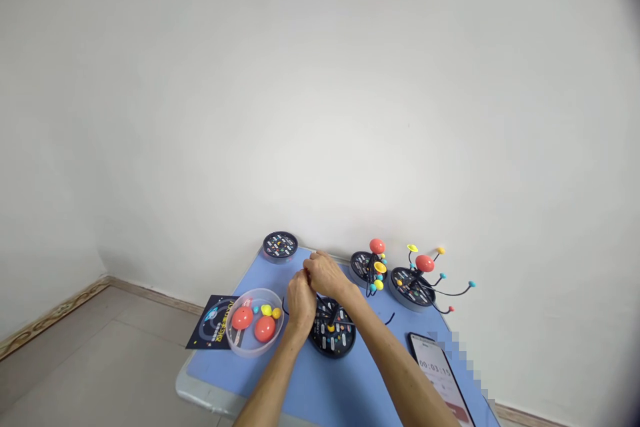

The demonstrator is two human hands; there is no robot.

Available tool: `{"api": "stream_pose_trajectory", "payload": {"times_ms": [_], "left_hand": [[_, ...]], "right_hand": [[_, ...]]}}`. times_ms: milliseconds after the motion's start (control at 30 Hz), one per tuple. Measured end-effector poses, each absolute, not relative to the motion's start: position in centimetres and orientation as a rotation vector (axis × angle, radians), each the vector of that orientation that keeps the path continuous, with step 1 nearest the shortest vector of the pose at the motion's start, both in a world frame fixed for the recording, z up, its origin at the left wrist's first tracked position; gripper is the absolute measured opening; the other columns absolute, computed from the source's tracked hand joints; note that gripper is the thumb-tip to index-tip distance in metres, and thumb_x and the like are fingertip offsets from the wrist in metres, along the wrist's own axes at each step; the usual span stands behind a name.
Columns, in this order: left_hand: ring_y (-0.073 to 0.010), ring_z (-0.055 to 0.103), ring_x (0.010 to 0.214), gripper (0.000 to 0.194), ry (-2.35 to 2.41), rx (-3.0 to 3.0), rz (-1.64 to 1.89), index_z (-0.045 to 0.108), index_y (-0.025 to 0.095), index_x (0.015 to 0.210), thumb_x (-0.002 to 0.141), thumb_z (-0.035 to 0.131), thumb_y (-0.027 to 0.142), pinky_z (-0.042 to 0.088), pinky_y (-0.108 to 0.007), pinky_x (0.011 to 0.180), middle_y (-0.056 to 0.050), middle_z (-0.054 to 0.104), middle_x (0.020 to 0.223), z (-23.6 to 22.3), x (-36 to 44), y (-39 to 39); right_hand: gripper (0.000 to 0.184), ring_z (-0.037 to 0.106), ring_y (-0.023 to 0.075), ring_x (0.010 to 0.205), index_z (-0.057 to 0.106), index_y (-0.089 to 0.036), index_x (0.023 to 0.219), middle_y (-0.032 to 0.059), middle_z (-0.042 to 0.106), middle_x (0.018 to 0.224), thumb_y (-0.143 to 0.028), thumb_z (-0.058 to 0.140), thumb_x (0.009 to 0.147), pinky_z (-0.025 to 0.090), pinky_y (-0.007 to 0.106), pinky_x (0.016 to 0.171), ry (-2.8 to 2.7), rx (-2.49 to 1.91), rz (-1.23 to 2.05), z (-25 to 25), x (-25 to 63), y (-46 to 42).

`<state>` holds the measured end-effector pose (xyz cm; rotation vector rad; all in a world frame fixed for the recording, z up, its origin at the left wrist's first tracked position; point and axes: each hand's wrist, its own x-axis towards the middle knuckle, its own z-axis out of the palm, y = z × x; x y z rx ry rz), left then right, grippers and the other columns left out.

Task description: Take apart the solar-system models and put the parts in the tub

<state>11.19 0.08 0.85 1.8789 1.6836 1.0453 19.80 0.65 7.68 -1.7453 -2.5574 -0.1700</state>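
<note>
My left hand (301, 298) and my right hand (326, 273) meet above the far left part of a round black base (333, 341) printed with small labels. Fingers of both hands are closed and pressed together; whatever they pinch is hidden behind them. Thin black curved rods reach out from the middle of this base, and one rod (389, 319) sticks out to the right past my right forearm. A yellow piece (331, 328) shows near the base's centre. Left of my left hand stands a clear round tub (234, 343) holding two red half-balls (265, 329) and several small blue and yellow pieces.
Two planet models with red balls, one folded (377, 246) and one spread out (425, 263), stand at the back right. Another round base (280, 246) sits at the back left. A printed card (206, 330) overhangs the table's left edge. A phone (440, 373) showing a timer lies right.
</note>
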Motion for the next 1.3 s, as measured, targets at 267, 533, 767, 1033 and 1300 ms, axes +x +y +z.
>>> {"api": "stream_pose_trajectory", "payload": {"times_ms": [267, 533, 767, 1033, 1300], "left_hand": [[-0.0227, 0.069, 0.084, 0.022, 1.708, 1.892, 1.025, 0.068, 0.013, 0.087, 0.088, 0.048, 0.004, 0.042, -0.028, 0.070, -0.014, 0.074, 0.091, 0.7, 11.0, 0.2], [-0.0228, 0.070, 0.083, 0.030, 1.684, 1.912, 1.012, 0.069, 0.012, 0.090, 0.094, 0.039, 0.007, 0.045, -0.030, 0.073, -0.014, 0.074, 0.088, 0.4, 11.3, 0.2], [-0.0232, 0.066, 0.110, 0.035, 1.700, 1.909, 1.116, 0.060, 0.012, 0.123, 0.092, 0.045, 0.005, 0.049, -0.030, 0.091, -0.015, 0.069, 0.119, 0.9, 11.5, -0.8], [-0.0232, 0.069, 0.109, 0.043, 1.441, 2.185, 1.560, 0.053, 0.013, 0.132, 0.094, 0.038, 0.003, 0.059, -0.035, 0.087, -0.015, 0.068, 0.123, 0.7, 8.9, -5.1], [-0.0174, 0.071, 0.102, 0.035, 1.397, 2.133, 2.059, 0.061, 0.022, 0.125, 0.096, 0.044, 0.010, 0.061, -0.027, 0.084, -0.007, 0.074, 0.110, -3.3, -0.7, -10.5]], "right_hand": [[0.019, 0.054, 0.0241, 0.100, 0.069, -0.013, 0.094, 0.0136, 0.067, 0.099, -0.010, 0.053, 0.086, 0.039, 0.032, 0.086, -2.531, -1.687, -0.232, 7.8, 19.6, 0.2], [0.021, 0.054, 0.0224, 0.099, 0.065, -0.015, 0.102, 0.0116, 0.067, 0.102, -0.007, 0.052, 0.087, 0.040, 0.032, 0.087, -2.364, -1.674, -0.244, 9.6, 19.2, 0.3], [0.017, 0.060, 0.0175, 0.083, 0.065, -0.019, 0.086, 0.0052, 0.068, 0.086, -0.019, 0.050, 0.093, 0.042, 0.026, 0.074, -2.039, -1.556, -0.024, 9.7, 20.2, -2.3], [0.023, 0.057, 0.0166, 0.066, 0.067, -0.021, 0.086, 0.0026, 0.064, 0.075, -0.036, 0.050, 0.093, 0.042, 0.027, 0.063, -1.858, -1.315, 0.108, 8.5, 20.9, -7.4], [0.015, 0.061, 0.0169, 0.076, 0.065, -0.018, 0.087, 0.0045, 0.067, 0.084, -0.012, 0.052, 0.089, 0.045, 0.025, 0.069, -2.075, -1.332, 0.288, 4.6, 13.5, -9.2]]}}
